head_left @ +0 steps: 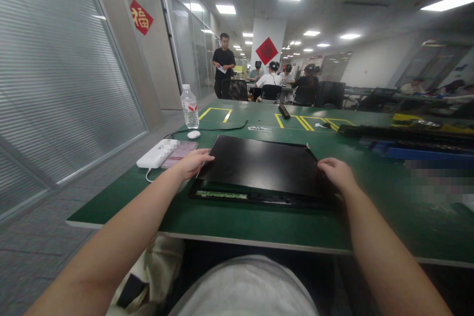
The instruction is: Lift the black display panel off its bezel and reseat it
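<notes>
A flat black screen panel (261, 163) lies over a black frame (281, 201) on the green table. Its near edge sits above the frame's near strip, where a green circuit board (221, 195) shows. My left hand (194, 162) is closed on the panel's left edge, with the thumb on top. At the right edge, my right hand (336, 172) pinches the panel between thumb and fingers. The underside of the panel is hidden, as are some fingertips.
Left of the panel are a phone (180, 153), a white power bank (152, 154), a white oval case (193, 134) and a water bottle (190, 107). Dark strips and blue parts (414, 150) are stacked at right. A person (223, 65) stands beyond the table (237, 224).
</notes>
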